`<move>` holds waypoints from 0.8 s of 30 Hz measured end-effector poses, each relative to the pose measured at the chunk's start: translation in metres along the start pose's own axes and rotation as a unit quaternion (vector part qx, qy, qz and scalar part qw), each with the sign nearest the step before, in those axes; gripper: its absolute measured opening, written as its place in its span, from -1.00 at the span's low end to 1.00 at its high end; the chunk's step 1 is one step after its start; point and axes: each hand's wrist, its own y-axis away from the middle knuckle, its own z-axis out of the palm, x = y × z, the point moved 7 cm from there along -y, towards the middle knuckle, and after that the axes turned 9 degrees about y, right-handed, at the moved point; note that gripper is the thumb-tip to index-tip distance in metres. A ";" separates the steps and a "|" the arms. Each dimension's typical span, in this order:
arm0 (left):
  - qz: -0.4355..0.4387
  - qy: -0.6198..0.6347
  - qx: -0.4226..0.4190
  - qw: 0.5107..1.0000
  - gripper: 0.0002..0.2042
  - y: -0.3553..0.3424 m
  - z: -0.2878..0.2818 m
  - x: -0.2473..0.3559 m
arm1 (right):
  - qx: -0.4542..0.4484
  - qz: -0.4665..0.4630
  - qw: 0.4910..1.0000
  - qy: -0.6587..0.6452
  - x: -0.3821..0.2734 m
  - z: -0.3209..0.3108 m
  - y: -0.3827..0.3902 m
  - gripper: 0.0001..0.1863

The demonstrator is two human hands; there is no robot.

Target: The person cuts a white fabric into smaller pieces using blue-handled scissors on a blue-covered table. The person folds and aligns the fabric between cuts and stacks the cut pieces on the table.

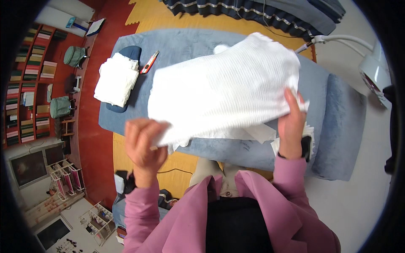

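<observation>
A large white ribbed sheet [219, 88] is stretched in the air between my two hands, over a blue padded bed [341, 135]. My left hand [143, 143] is closed on its lower left corner, while my right hand [291, 124] pinches its right side with the thumb on top. Beneath the sheet more white material [257, 135] lies on the bed, partly hidden. At the bed's left, a folded white stack [114, 80] rests on a dark blue pad [130, 55], with a red box cutter [149, 62] beside it.
A white lamp [371, 71] on a jointed arm hangs at the right, near a bolster-like raised end of the bed. A dark pleated-skirted piece of furniture [253, 12] stands beyond. Red bookshelves [29, 84], green chairs [61, 107] and small racks are to the left. A cable runs below the bed.
</observation>
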 end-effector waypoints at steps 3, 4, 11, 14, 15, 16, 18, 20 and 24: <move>-0.053 0.072 -0.071 0.993 -0.62 0.036 0.020 0.004 | 0.043 0.059 0.992 0.105 0.014 -0.045 0.047 -0.78; -0.072 0.073 -0.093 0.990 -0.60 0.052 0.030 0.001 | 0.029 0.078 0.988 0.131 0.023 -0.058 0.061 -0.79; -0.142 0.072 -0.191 0.969 -0.57 0.155 0.064 -0.025 | -0.013 0.251 0.943 0.217 0.102 -0.128 0.154 -0.82; -0.184 0.065 -0.233 0.953 -0.59 0.195 0.068 -0.033 | -0.061 0.268 0.921 0.275 0.124 -0.139 0.184 -0.82; -0.192 0.065 -0.243 0.949 -0.61 0.208 0.070 -0.034 | -0.067 0.300 0.903 0.299 0.132 -0.146 0.191 -0.82; -0.205 0.063 -0.255 0.943 -0.62 0.220 0.071 -0.035 | -0.092 0.345 0.891 0.281 0.139 -0.149 0.201 -0.79; -0.235 0.071 -0.277 0.929 -0.67 0.243 0.074 -0.038 | -0.144 0.391 0.828 0.375 0.150 -0.156 0.210 -0.77; -0.268 0.072 -0.322 0.905 -0.74 0.264 0.078 -0.043 | -0.162 0.456 0.775 0.406 0.158 -0.159 0.216 -0.73; -0.339 0.123 -0.355 0.863 -0.84 0.289 0.083 -0.064 | -0.216 0.100 0.768 0.595 0.134 -0.113 0.168 -0.76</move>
